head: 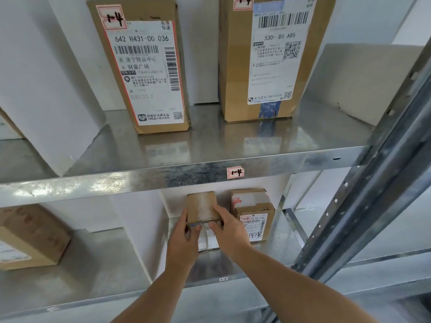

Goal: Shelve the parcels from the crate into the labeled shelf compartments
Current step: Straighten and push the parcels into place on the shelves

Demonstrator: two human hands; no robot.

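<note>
A small brown cardboard parcel (202, 207) stands in the lower shelf compartment, taped across its top. My left hand (184, 238) grips its left side and my right hand (228, 229) grips its right side, thumbs on the front face. Right beside it sits another small parcel (254, 214) with a white shipping label. The crate is out of view.
On the upper shelf (163, 176) stand two tall parcels, one (144, 66) marked 1-4 and another (270, 57). A red 1-4 tag (235, 172) is on the shelf edge. White dividers (140, 229) split the compartments. A parcel (30, 236) lies lower left. A steel upright (363, 206) runs at the right.
</note>
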